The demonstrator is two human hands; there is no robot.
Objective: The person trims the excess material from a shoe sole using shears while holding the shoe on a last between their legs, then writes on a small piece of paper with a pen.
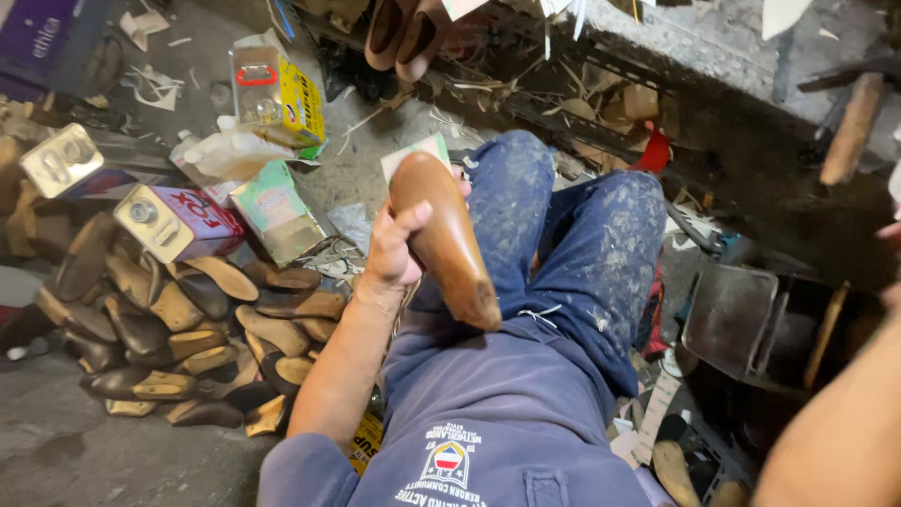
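Grey concrete floor (66, 451), dusty and stained, a heap of wooden shoe lasts (178, 329) piled on it at left, square metal glue tins (174, 221) lying beside, a yellow tin (282, 94) upright, paper scraps (150, 84) scattered beyond

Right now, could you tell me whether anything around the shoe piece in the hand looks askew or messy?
The left hand grips a brown wooden shoe last. Beside it, soles lie in a loose heap on the floor, and a glue tin lies tipped on its side.
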